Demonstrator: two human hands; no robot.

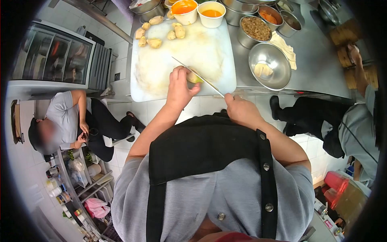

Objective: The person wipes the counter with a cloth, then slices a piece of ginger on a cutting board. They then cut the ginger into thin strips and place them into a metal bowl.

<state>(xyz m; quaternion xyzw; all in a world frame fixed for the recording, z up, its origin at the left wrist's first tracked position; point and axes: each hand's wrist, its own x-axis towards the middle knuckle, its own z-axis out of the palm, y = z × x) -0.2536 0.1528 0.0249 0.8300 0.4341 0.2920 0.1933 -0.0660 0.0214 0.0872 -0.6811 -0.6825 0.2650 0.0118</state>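
My left hand (pixel 181 86) grips a yellowish root piece (pixel 194 76), perhaps ginger, on the white cutting board (pixel 151 86). Its fingers are bent around the piece's left side and the thumb is below. My right hand (pixel 241 109) is closed on the handle of a knife (pixel 209 84) at the board's front edge. The blade slants up to the left, over or against the piece; whether it cuts into it I cannot tell. Several peeled root pieces (pixel 154 42) lie at the board's back left.
Behind the board are two tubs of orange liquid (pixel 211 13). To the right stand a steel bowl (pixel 282 76) with pale slices and a pot of brown mince (pixel 255 28). One person (pixel 66 117) sits at left; another (pixel 356 129) stands at right.
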